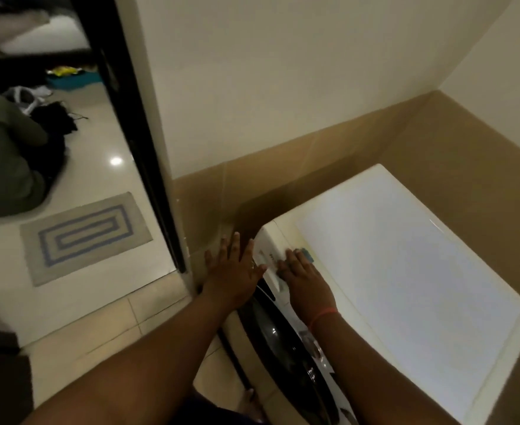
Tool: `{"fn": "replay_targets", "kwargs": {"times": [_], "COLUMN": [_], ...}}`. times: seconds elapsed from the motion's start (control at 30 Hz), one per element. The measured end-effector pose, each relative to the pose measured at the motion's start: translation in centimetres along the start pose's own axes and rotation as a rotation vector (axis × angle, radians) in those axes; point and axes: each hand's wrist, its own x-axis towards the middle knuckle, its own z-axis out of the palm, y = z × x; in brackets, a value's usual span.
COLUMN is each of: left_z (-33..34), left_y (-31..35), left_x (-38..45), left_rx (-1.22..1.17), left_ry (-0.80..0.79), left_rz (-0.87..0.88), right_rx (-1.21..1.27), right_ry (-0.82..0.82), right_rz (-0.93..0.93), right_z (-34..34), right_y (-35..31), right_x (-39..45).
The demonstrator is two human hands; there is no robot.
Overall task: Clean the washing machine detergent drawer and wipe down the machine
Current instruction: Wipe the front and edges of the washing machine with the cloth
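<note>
- A white front-loading washing machine (pixel 405 271) is seen from above, set into a corner of tan-tiled wall (pixel 329 154), its flat top washed out by glare.
- The machine's dark round door (pixel 283 342) is seen edge-on along the front face, below the control panel.
- A grey doormat (pixel 85 237) with a blue rectangular pattern is laid on the glossy floor beyond a dark door frame (pixel 142 133); a figure in green (pixel 4 154) is partly seen on that floor, among scattered belongings.
- The detergent drawer (pixel 267 260) is located at the machine's upper front corner nearest the wall, and appears pushed in, though blur prevents certainty.
- The left hand (pixel 234 271) is held flat with fingers spread and straight, against the drawer front and the corner of the machine; nothing is grasped.
- The right hand (pixel 301 273), a red thread (pixel 324 315) worn at its wrist, is pressed down on the top front edge over a small blue-green cloth or sponge (pixel 307 254), of which only a sliver is shown beyond the fingertips; whether it is gripped cannot be told.
</note>
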Motion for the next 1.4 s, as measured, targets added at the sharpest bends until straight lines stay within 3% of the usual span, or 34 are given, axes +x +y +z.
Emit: {"fn": "replay_targets", "kwargs": {"times": [0.13,0.33,0.53,0.73,0.83,0.97,1.07,1.23,1.3,1.4], "left_z": [0.3,0.0,0.0,0.4,0.8,1.0,0.8,0.8,0.9,1.0], "left_y": [-2.2,-6.5,-7.2,-8.9,-8.8,-9.4,-10.4,-11.3,-11.6,-11.9], "left_x": [-0.7,-1.6,-1.5,-1.5,-1.5,-1.8,-2.1,-2.3,-2.4,-2.5], "left_rx": [-0.013,-0.034,-0.048,-0.088,-0.095,-0.086,-0.079,-0.044,-0.018,-0.010], "left_ry": [-0.003,0.022,0.053,0.043,0.033,0.007,-0.001,-0.011,-0.016,-0.035], "left_rz": [-0.099,-0.271,-0.278,-0.403,-0.404,-0.403,-0.430,-0.427,-0.410,-0.408], "right_rx": [-0.053,-0.254,-0.572,-0.798,-0.778,-0.712,-0.759,-0.225,-0.237,-0.287], "right_ry": [0.002,0.010,-0.130,-0.304,-0.299,-0.249,-0.336,-0.470,-0.476,-0.426], "right_rz": [-0.022,-0.309,-0.454,-0.652,-0.659,-0.500,-0.581,-0.233,-0.216,-0.386], "right_z": [-0.1,-0.2,-1.6,-0.4,0.0,1.6,3.2,7.5,10.5,5.6], "right_y": [-0.4,1.2,-3.2,-2.1,-3.1,-4.5,-4.2,-2.8,-1.9,-3.4], "right_x": [0.1,1.5,9.9,7.3,9.7,14.0,12.0,13.1,14.3,14.0]}}
